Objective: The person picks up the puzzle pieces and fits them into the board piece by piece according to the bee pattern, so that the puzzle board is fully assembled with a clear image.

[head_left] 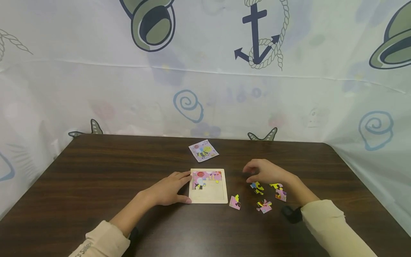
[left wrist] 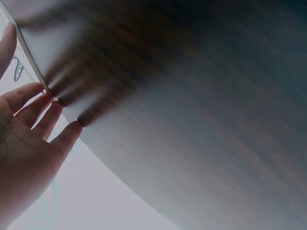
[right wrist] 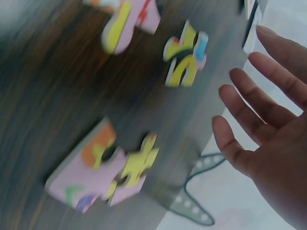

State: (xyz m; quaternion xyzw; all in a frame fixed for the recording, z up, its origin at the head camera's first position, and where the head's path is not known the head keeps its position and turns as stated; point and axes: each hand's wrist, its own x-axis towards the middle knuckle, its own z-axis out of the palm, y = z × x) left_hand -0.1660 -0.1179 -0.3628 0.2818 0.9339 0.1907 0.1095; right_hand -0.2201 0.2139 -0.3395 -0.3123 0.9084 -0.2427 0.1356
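Observation:
A square wooden puzzle tray (head_left: 208,196) lies on the table, with joined pink picture pieces (head_left: 210,175) along its top and upper left. Along the tray's left edge, my left hand (head_left: 167,189) rests with extended fingers and thumb touching the rim. My right hand (head_left: 264,172) hovers to the right of the tray, fingers loosely bent and holding nothing. Just below it lies a yellow-and-black striped puzzle piece (head_left: 257,188). A yellow piece (right wrist: 136,165) touches a pink corner piece (right wrist: 76,177) in the right wrist view. Nearer me are another pink-and-yellow piece (head_left: 264,206) and a pink corner piece (head_left: 234,203).
Behind the tray, a square picture card (head_left: 204,150) with a bee on it lies on the dark wooden table (head_left: 106,171). A white curtain (head_left: 205,82) printed with shells and an anchor hangs beyond the table's far edge.

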